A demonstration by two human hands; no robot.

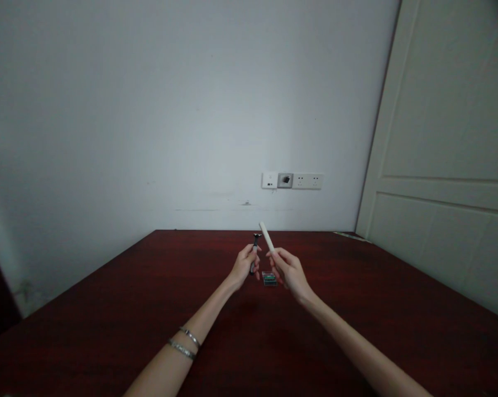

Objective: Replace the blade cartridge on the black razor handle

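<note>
My left hand [244, 263] is closed round the handle of a dark razor [256, 241], its T-shaped head pointing up and away from me. In my right hand [289, 271] is a white stick [266, 236], gripped near its lower end and tilted up to the left. The stick's upper part is close to the razor head; whether they touch I cannot tell. On the table below and between my hands lies a small clear case [269, 279] with something green and dark inside, its details too small to make out.
The dark red wooden table [149, 298] reaches back to a pale wall [191, 110] with sockets [308, 181] on it. A cream panelled door [447, 138] stands along the right side. A flat strip [351, 236] lies at the table's far right edge.
</note>
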